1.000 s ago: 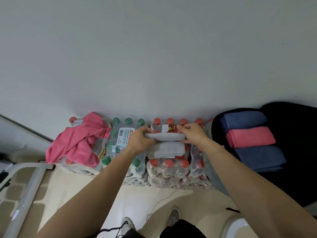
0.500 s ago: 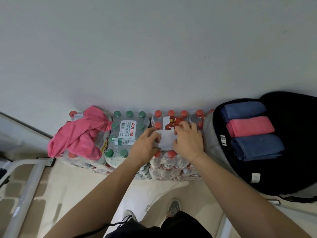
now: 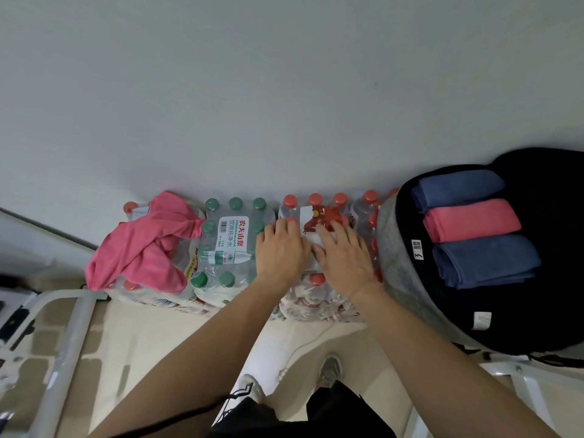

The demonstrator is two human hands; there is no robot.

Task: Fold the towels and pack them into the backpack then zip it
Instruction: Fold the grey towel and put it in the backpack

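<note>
A folded light grey towel [image 3: 313,248] lies on a pack of red-capped water bottles [image 3: 316,298]; only a thin strip of it shows between my hands. My left hand [image 3: 281,248] and my right hand [image 3: 343,260] rest flat on it, palms down, fingers spread. To the right the black backpack [image 3: 556,248] lies open, holding a folded blue towel [image 3: 458,188], a folded pink towel [image 3: 471,220] and another folded blue towel [image 3: 485,262] in a row. An unfolded pink towel [image 3: 142,245] lies crumpled on the bottle packs at the far left.
A pack of green-capped bottles [image 3: 230,245] stands between the pink towel and my hands, all against the white wall. A white metal frame [image 3: 63,339] stands at the lower left, another frame part at the lower right. A white cable [image 3: 303,346] runs over the floor by my shoes.
My hands brought the top half of the grey towel down, then went from pinching its edge to lying flat on it. The view shifted, showing more of the backpack.
</note>
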